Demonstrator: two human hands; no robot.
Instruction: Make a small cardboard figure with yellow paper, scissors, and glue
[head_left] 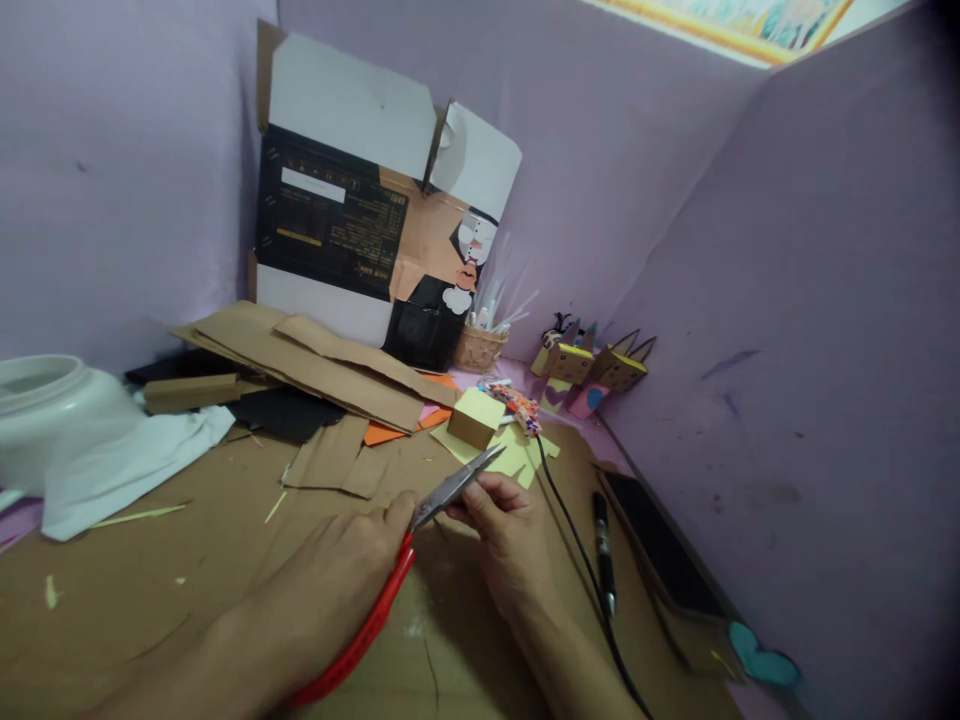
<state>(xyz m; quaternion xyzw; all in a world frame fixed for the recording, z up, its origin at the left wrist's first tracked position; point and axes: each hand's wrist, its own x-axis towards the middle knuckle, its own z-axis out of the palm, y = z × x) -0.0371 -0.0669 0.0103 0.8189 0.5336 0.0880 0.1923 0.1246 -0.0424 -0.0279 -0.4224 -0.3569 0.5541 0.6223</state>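
1. Left hand (360, 550) is wrapped round the scissors (457, 487), one digit lying beside the pivot; the red handle (386, 603) runs down past the palm toward the wearer.
2. Right hand (510, 520) has its fingertips drawn together against or just beside the blades; I cannot tell whether they pinch anything.
3. Those scissors are on the near side of the cube (478, 415), slanting away from the wearer, with the tip near the cube's near right corner. Their blades look close together.
4. Under the cube and spreading to its right is yellow paper (529, 450).
5. Just right of the cube lies a patterned object (517, 405); a black cord (576, 535) leads from it and curves toward the wearer.
6. Right of the cube and nearer the wearer are a pen (601, 530), a black slab (667, 545) and a blue heart (761, 655).
7. Right of the cube and beyond it stand eared figures (574, 362).
8. Behind the cube are a basket (480, 350) and, to its left, an unfolded box (330, 220) propped upright.
9. Left of the cube lie orange paper (382, 433) and cardboard strips (315, 365); well left of it are a white cloth (142, 480) and a white jar (52, 415).
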